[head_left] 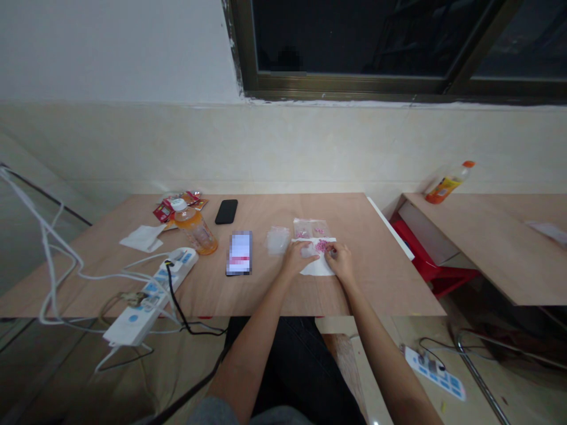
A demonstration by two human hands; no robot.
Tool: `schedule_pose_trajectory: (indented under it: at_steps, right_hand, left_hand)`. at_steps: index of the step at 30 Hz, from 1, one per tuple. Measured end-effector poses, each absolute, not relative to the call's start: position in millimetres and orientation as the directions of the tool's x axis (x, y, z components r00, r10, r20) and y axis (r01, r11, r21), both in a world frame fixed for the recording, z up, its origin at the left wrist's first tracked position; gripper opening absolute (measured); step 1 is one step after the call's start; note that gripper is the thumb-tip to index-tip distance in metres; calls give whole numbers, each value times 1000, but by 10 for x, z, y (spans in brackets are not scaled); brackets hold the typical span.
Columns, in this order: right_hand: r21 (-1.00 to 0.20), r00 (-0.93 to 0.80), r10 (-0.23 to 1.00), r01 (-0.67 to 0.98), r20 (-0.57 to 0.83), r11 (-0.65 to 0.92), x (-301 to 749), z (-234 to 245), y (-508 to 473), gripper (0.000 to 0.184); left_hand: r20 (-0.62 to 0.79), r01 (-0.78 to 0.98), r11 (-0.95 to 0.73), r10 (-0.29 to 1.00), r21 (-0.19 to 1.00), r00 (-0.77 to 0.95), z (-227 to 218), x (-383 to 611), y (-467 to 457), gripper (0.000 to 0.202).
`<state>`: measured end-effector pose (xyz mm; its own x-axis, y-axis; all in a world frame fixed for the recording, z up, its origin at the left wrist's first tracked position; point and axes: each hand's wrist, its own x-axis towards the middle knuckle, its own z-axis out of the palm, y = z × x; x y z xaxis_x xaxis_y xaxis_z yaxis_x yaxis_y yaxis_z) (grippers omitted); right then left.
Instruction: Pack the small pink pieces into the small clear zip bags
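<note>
A power strip, plastic bottle and black smartphone lie nearby.

Soft, dim indoor light lies evenly over my desk, with faint shadows; the window is black, a phone is pixelated, and the edges bow outward.

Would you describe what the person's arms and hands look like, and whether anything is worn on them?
The left forearm and right forearm are bare, with no sleeve in view. The left hand and right hand are gloveless, with no wristband showing.
</note>
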<state>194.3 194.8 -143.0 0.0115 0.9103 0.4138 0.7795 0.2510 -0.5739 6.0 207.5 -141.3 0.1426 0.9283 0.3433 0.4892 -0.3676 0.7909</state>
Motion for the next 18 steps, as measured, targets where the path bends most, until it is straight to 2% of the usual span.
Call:
schedule_pose_trajectory:
  at_steps: [10, 18]
  right_hand:
    - [-517, -24, 903, 813, 430, 268, 1941, -1420, 1939, 17]
    - [-526, -20, 903, 807, 430, 269, 1925, -1373, 1902, 18]
  left_hand:
    - [350, 496, -380, 924, 781, 155, -1406, 66, 2077, 48]
    - [351, 488, -380, 924, 786, 154, -1396, 61, 2069, 48]
